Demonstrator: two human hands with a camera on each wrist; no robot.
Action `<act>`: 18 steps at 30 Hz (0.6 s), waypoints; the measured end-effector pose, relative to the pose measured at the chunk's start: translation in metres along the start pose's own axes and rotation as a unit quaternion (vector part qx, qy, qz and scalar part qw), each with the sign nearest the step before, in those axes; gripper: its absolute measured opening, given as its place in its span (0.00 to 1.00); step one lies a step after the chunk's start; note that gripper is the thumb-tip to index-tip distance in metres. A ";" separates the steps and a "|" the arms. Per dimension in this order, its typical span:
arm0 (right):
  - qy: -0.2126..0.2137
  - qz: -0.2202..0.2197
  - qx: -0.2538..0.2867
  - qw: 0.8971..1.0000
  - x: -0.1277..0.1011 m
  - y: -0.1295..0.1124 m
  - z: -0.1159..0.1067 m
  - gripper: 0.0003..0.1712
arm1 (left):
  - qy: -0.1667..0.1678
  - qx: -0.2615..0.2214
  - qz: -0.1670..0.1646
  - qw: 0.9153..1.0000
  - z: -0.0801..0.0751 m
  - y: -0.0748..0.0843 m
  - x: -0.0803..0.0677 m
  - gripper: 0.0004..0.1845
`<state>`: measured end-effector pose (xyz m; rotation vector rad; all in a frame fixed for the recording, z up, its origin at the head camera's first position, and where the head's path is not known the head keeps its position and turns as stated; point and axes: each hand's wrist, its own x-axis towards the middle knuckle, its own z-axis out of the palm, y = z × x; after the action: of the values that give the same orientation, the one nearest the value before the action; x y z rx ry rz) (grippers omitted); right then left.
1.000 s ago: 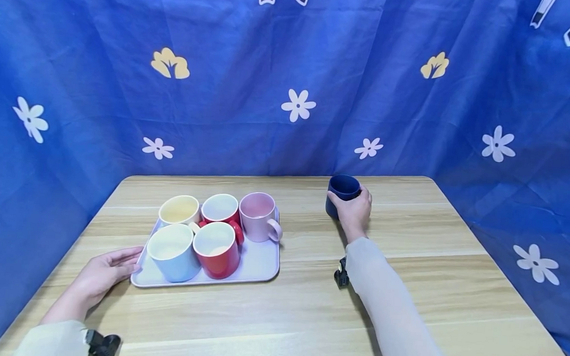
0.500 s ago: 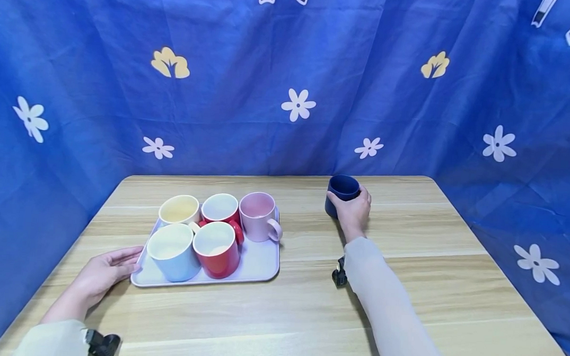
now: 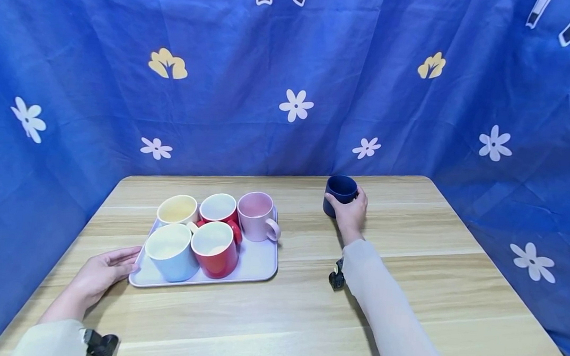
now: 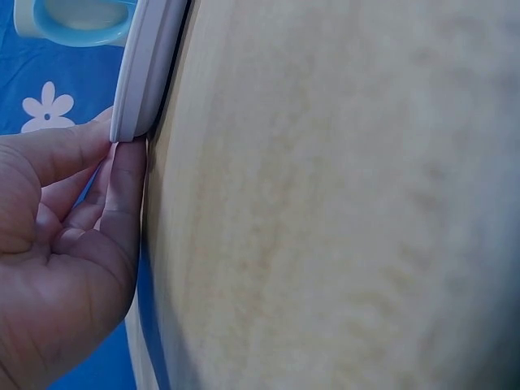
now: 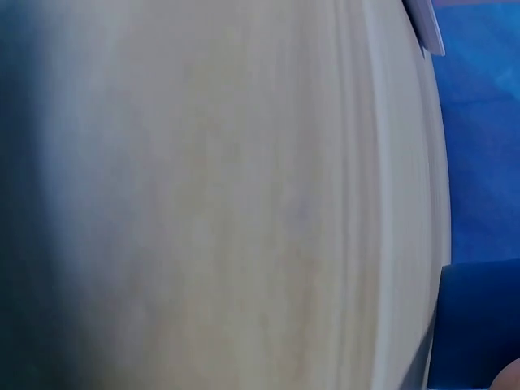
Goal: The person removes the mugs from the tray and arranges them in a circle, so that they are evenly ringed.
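My right hand (image 3: pixel 352 213) grips a dark blue cup (image 3: pixel 330 205) near the table's back edge, thumb on its near side and fingers round its right. The cup stands upright; in the right wrist view its wall (image 5: pixel 471 317) shows at the lower right, with a bit of finger over it. At the left, my left hand (image 3: pixel 100 275) pinches the near-left corner of a pale lilac tray (image 3: pixel 257 264). In the left wrist view the thumb (image 4: pixel 77 150) lies at the tray rim (image 4: pixel 146 81), fingers beneath it. Upright on the tray stand a light blue mug (image 3: pixel 173 261), two red mugs, a cream mug and a pink mug.
The wooden table (image 3: pixel 307 317) ends at the back against a blue curtain (image 3: pixel 231 90) printed with flowers. The pink mug's handle (image 3: pixel 273 229) juts toward the tray's right rim. A stretch of tabletop lies between tray and cup.
The head view has shifted very slightly. My right wrist has drifted a little left, with the hand still round the cup. Left hand, tray and mugs keep their places.
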<state>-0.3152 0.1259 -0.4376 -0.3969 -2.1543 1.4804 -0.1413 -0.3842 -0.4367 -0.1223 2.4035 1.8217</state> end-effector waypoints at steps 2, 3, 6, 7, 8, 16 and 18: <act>-0.002 0.004 0.011 1.000 -0.002 0.000 0.000 0.54 | 0.001 0.001 -0.002 1.000 0.000 0.000 0.000 0.34; -0.003 0.008 0.016 1.000 -0.003 0.000 0.000 0.54 | 0.002 0.003 -0.003 1.000 0.000 0.000 0.000 0.34; -0.002 0.017 0.028 0.999 -0.007 0.001 0.000 0.54 | 0.001 0.012 -0.004 1.000 0.001 0.000 -0.001 0.35; -0.001 0.018 0.032 0.999 -0.009 0.001 0.001 0.54 | 0.000 0.015 -0.005 1.000 0.001 0.000 -0.001 0.35; 0.004 0.018 0.035 0.999 -0.010 0.001 0.001 0.54 | 0.000 0.018 -0.004 1.000 0.001 0.000 -0.001 0.34; 0.056 0.031 0.016 0.998 -0.024 -0.001 0.007 0.58 | -0.002 0.012 -0.004 1.000 0.000 -0.001 0.001 0.35; 0.064 0.033 0.022 0.997 -0.027 -0.003 0.008 0.59 | 0.000 0.017 -0.006 1.000 -0.001 -0.001 0.001 0.36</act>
<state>-0.2970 0.1053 -0.4434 -0.5369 -2.0232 1.4929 -0.1422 -0.3853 -0.4375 -0.1326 2.4271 1.7748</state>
